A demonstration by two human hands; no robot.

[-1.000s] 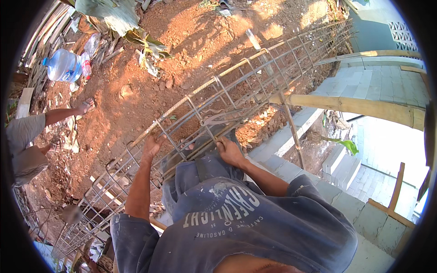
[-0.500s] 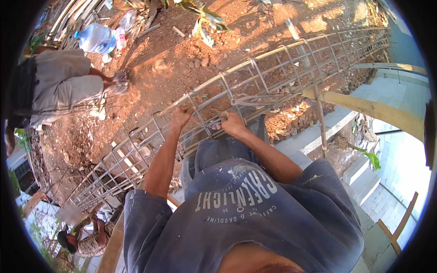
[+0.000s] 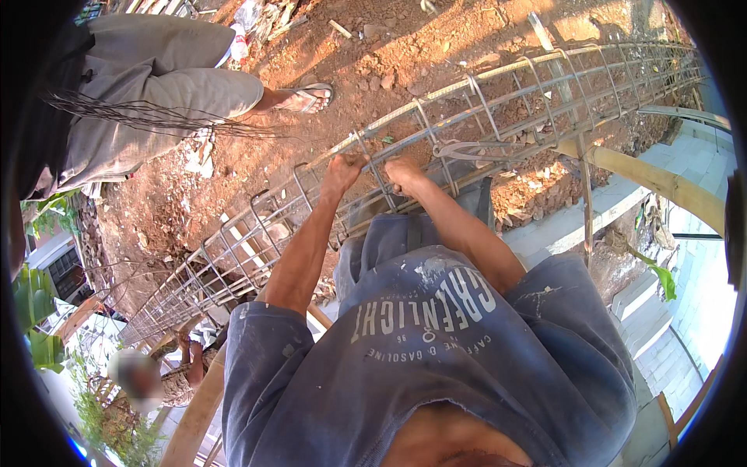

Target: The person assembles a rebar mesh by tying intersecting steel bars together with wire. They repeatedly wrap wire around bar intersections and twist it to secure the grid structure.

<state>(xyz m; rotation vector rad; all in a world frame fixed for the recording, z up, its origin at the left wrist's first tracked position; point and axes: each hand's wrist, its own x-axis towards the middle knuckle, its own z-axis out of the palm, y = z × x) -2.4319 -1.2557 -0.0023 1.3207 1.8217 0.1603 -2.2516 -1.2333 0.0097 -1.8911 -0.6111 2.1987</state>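
Note:
A long rebar cage of lengthwise bars and square stirrups stretches across in front of me, from lower left to upper right. My left hand is at its far upper bar beside a stirrup, fingers curled and pinched together. Close to its right, my right hand is closed over the middle of the cage next to another stirrup. Whatever is between the fingers of either hand is too small or hidden to make out. A pair of pincers with long handles rests on the cage, right of my right hand.
At the left a person in grey trousers stands on the reddish soil, near a bundle of thin dark wires. Another person is at lower left. A wooden beam and pale tiled surface lie right.
My right hand has moved up off the near bars toward my left hand. The person at the left has come closer, and dark wires now show more clearly. My view has shifted slightly.

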